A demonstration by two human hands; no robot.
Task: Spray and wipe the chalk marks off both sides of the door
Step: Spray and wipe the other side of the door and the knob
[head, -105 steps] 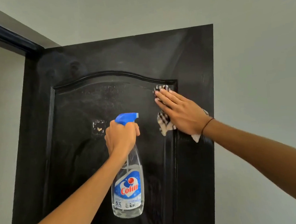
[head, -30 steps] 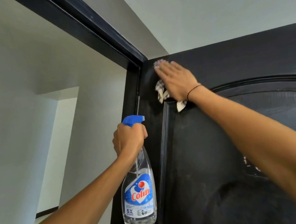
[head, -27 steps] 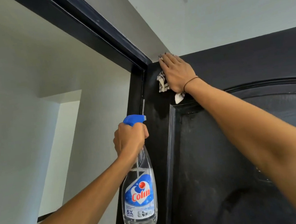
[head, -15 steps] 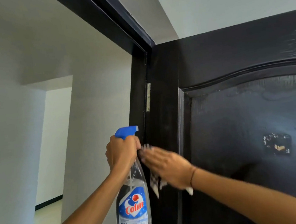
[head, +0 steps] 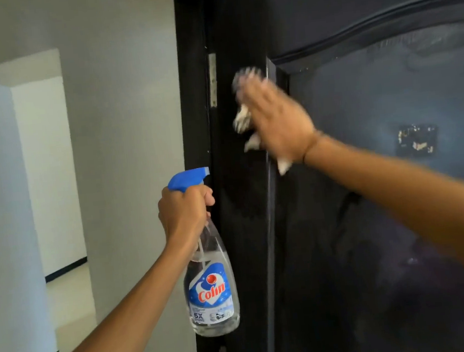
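The black panelled door (head: 372, 218) fills the right half of the view, with faint smears on its arched panel. My right hand (head: 279, 122), blurred by motion, presses a checked cloth (head: 243, 117) flat against the door's left stile near the hinge edge. My left hand (head: 184, 212) grips the neck of a clear spray bottle (head: 211, 287) with a blue trigger head, held upright beside the door frame (head: 196, 93). A small patch of flaked white residue (head: 416, 142) sits on the panel to the right of my right hand.
A metal hinge plate (head: 213, 80) shows in the gap between frame and door. Left of the frame, white walls (head: 123, 130) open into a passage with a pale floor (head: 69, 302) and black skirting.
My right hand swept the cloth from the door's top left corner down the stile to beside the bottle, then back up to hinge height. The view dropped and moved closer. The bottle stays upright.
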